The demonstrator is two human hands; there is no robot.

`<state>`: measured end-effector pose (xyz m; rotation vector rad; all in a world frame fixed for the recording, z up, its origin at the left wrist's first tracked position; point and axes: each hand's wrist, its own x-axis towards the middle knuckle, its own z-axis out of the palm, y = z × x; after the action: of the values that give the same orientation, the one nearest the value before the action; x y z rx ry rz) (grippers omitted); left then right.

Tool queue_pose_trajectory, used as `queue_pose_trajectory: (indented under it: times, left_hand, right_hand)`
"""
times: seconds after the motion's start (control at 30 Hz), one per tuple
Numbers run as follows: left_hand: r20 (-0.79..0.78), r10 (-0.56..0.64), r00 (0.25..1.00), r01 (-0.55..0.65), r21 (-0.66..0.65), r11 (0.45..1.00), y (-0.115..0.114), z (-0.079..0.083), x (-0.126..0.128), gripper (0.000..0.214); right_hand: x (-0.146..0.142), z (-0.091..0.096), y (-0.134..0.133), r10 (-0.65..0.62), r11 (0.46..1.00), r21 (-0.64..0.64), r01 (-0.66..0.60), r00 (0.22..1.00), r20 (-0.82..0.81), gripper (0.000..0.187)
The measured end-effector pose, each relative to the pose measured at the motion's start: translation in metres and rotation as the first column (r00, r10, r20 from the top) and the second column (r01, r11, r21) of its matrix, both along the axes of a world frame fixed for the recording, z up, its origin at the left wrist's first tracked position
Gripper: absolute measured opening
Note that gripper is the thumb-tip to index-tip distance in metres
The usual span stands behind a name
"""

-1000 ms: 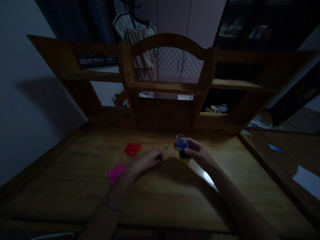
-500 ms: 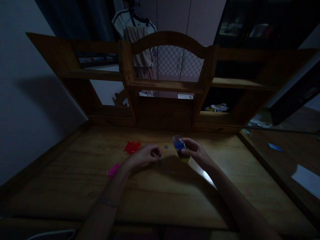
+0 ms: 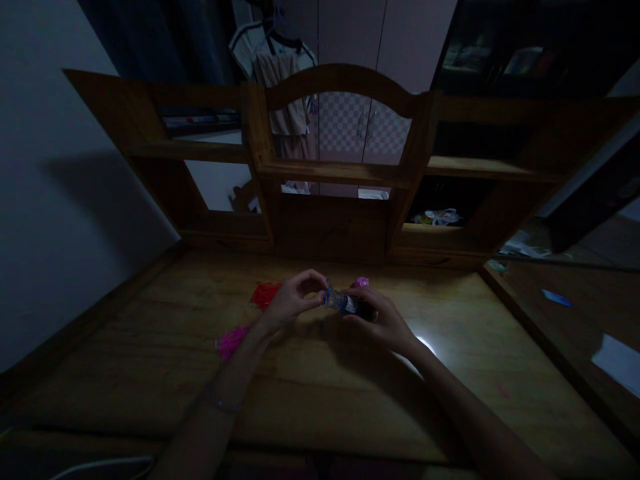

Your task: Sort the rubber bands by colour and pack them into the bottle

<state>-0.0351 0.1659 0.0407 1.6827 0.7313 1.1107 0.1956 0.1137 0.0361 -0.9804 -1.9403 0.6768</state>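
My right hand is wrapped round a small clear jar with blue stuff inside. The jar is tipped on its side above the desk, its mouth pointing left. At that mouth is my left hand, thumb and fingers curled in a pinch; a bit of blue shows by the fingertips, too small to name. Left of the hands lie a red pile of thin strands or loops and a pink pile of the same kind. A small pink object shows just behind my right hand.
The wooden desk carries a shelf unit along its back. A white wall borders the left side. On a lower surface to the right lie a blue card and white paper.
My right hand has tipped the jar from nearly upright onto its side, mouth leftward. My left hand has risen from near the desk to the jar's mouth. The pink object has come into view.
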Motion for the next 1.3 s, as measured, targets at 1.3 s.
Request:
queue_pose_trajectory:
  times: [1.3]
  left_hand:
    - [0.020,0.216,0.976,-0.216,0.010,0.976,0.004,-0.013,0.010,0.028]
  right_hand:
    - [-0.003,-0.002,-0.001,0.040,0.970,-0.227,-0.086,0.979,-0.200,0.047]
